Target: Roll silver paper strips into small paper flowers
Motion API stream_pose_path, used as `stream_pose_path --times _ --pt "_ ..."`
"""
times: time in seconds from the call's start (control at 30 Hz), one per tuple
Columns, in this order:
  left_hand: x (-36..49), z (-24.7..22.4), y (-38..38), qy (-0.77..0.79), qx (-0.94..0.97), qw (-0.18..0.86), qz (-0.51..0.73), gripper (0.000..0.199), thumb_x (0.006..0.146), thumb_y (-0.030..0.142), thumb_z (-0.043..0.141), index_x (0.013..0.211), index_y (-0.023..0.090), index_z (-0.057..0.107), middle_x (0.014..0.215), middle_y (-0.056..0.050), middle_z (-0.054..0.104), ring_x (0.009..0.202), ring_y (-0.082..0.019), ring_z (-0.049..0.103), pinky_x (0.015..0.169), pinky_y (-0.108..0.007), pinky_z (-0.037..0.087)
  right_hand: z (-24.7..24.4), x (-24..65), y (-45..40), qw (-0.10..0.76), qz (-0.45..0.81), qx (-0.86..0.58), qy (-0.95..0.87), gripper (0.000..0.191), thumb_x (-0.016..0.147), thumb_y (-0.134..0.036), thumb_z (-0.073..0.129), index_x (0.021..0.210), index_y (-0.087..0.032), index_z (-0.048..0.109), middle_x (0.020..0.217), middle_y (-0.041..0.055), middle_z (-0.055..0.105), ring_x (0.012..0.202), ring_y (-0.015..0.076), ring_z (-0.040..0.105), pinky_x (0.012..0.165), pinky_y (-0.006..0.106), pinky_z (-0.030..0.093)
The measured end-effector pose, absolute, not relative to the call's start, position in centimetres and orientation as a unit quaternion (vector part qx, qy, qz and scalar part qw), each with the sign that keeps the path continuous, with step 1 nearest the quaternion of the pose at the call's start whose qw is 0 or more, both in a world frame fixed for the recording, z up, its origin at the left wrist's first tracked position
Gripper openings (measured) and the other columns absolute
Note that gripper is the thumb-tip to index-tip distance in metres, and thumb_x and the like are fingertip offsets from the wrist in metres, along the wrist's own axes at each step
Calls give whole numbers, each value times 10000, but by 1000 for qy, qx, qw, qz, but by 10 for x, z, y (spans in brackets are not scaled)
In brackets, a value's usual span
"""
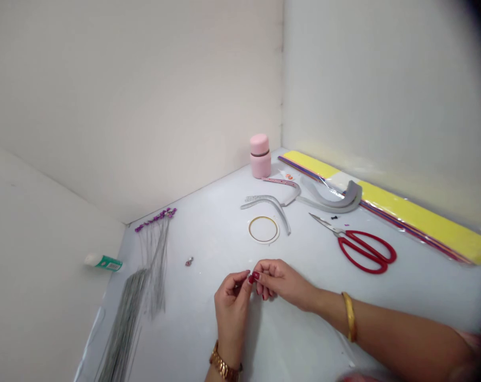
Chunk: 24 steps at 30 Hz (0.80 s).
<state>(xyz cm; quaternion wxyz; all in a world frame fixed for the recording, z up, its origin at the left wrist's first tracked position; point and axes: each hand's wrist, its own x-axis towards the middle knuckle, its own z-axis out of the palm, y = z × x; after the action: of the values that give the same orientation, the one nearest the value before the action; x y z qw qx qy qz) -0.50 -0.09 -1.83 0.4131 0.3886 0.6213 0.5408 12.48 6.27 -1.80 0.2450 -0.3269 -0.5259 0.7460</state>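
Observation:
My left hand (233, 294) and my right hand (278, 280) meet fingertip to fingertip over the middle of the white table, thumbs and forefingers pinched together. Whatever lies between the fingertips is too small and covered to make out. A roll of narrow tape (251, 237) lies flat just beyond the hands. Left of them sits a tiny silvery and reddish piece (189, 261). To the right rest scissors with red handles (369, 261), their blades pointing left and slightly apart.
Thin grey wires (123, 323) lie in a bundle at the left, some tipped with purple pieces (156, 218). A green and white tube (108, 263) is at the left edge. Farther back are a pink bottle (260, 165), curved grey strips (323, 207) and a long yellow pack (415, 208) along the wall.

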Motion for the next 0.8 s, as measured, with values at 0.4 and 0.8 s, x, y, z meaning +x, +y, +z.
stream_pose_path --times 0.4,0.8 --pt "-4 -18 -1 582 378 447 565 166 781 265 558 739 126 640 619 -10 621 591 -116 555 594 -225 437 -22 122 60 264 691 -317 -593 145 806 -279 505 718 -164 514 560 -49 546 428 64 499 424 183 366" --pt "-10 -37 2 566 427 456 537 281 850 245 506 1117 155 501 1116 -76 547 908 -203 580 741 -401 489 -43 121 61 235 658 -336 -631 259 862 -260 497 1096 -149 506 1086 67 553 893 191 577 744 383 489"
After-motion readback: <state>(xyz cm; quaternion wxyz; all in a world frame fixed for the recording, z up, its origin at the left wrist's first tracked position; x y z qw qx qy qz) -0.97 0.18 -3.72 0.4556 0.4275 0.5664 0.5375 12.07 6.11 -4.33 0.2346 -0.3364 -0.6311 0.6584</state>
